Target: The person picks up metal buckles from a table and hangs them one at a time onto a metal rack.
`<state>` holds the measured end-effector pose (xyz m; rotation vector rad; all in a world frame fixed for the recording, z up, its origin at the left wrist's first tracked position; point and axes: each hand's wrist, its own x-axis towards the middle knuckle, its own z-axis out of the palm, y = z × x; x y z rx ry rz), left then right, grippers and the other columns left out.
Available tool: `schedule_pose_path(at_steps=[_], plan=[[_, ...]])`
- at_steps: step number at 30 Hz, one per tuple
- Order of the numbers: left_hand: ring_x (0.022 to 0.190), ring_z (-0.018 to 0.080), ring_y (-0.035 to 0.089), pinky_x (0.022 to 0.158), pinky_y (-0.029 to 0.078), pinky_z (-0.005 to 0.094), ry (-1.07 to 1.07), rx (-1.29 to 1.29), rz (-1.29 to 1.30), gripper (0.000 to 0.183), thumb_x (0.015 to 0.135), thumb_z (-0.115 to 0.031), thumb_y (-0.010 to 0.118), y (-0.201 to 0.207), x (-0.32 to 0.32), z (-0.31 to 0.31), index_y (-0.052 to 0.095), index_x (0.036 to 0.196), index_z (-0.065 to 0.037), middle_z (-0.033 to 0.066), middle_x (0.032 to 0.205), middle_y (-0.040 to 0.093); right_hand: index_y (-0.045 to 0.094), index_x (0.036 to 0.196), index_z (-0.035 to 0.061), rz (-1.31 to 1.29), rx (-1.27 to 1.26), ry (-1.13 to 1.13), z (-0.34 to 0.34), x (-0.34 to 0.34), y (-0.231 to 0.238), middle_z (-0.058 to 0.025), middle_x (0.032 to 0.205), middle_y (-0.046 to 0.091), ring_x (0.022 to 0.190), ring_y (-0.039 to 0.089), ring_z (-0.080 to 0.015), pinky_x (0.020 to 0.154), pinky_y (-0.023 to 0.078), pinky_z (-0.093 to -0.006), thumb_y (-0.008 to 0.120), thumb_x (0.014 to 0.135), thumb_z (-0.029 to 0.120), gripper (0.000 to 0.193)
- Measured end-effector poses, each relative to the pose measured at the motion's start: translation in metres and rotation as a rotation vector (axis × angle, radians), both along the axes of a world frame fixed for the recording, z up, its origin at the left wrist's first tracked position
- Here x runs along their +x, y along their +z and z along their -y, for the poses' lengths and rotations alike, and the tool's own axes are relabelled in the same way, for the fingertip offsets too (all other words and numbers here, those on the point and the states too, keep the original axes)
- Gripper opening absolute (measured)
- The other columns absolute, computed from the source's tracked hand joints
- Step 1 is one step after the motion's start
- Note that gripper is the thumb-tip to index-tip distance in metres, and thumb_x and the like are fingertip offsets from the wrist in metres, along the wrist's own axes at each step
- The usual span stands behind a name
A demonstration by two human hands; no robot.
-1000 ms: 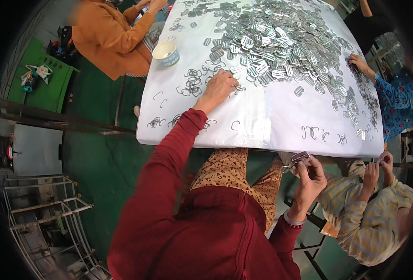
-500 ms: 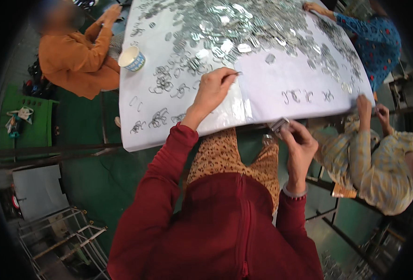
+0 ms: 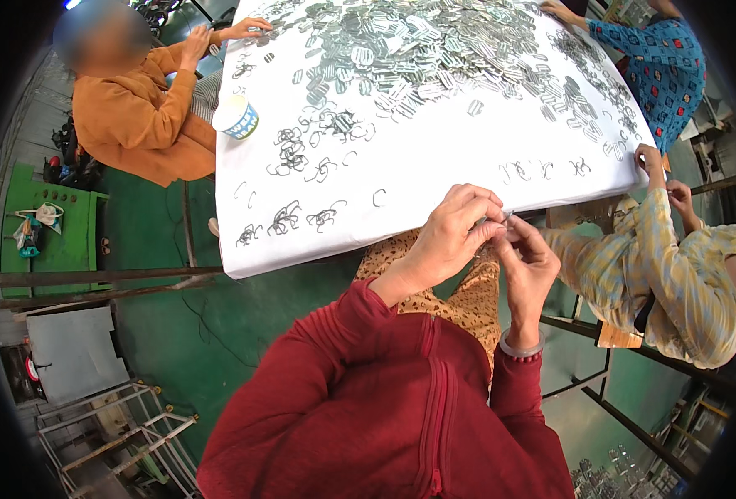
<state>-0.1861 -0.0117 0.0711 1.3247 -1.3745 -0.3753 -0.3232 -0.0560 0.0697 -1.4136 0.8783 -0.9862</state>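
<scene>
My left hand (image 3: 459, 229) and my right hand (image 3: 530, 266) meet just past the table's near edge, fingertips pinched together. The right holds a small shiny metal buckle (image 3: 509, 216), mostly covered by fingers. Thumb and forefinger of my left hand are closed at the buckle; the small wire piece seen in them earlier is now hidden. On the white-covered table (image 3: 443, 158), a bent wire piece (image 3: 379, 198) lies alone left of my hands. Dark wire pieces (image 3: 290, 158) form loose clusters farther left. Flat slotted metal buckles (image 3: 434, 50) are heaped across the far side.
A paper cup (image 3: 241, 118) stands at the table's left edge. Co-workers sit around: one in orange (image 3: 135, 125) at left, one in patterned blue (image 3: 663, 75) at far right, one in a checked shirt (image 3: 675, 283) at near right. A metal rack (image 3: 118, 432) stands lower left.
My left hand has come from above the table back and right to my right hand, and their fingertips now meet. The orange-clad person has stretched one hand onto the table.
</scene>
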Motion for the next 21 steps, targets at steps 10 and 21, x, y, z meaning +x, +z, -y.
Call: schedule_pose_path(at_steps=[10,21], plan=[[0.083,0.0138,0.064,0.074,0.050,0.0256,-0.097,0.273,-0.280,0.011,0.086,-0.005,0.061,0.004,0.007,-0.012,0.059,0.094,0.001,0.0087,0.089,0.066,0.056,0.120,-0.0002,-0.212,-0.013,0.101,0.071,0.008,0.003,-0.0085,0.088,0.067,0.077,0.059,-0.0088,0.062,0.046,-0.0202,0.059,0.089,0.020,0.037],[0.087,0.0207,0.060,0.076,0.048,0.0308,-0.173,0.153,-0.236,0.012,0.079,-0.002,0.066,-0.011,-0.007,-0.034,0.061,0.090,-0.001,0.0090,0.091,0.061,0.061,0.090,-0.0030,-0.813,-0.753,0.023,0.215,0.160,-0.106,-0.0186,0.085,0.055,0.085,0.052,-0.0382,0.075,0.046,-0.0417,0.071,0.073,0.020,0.031]])
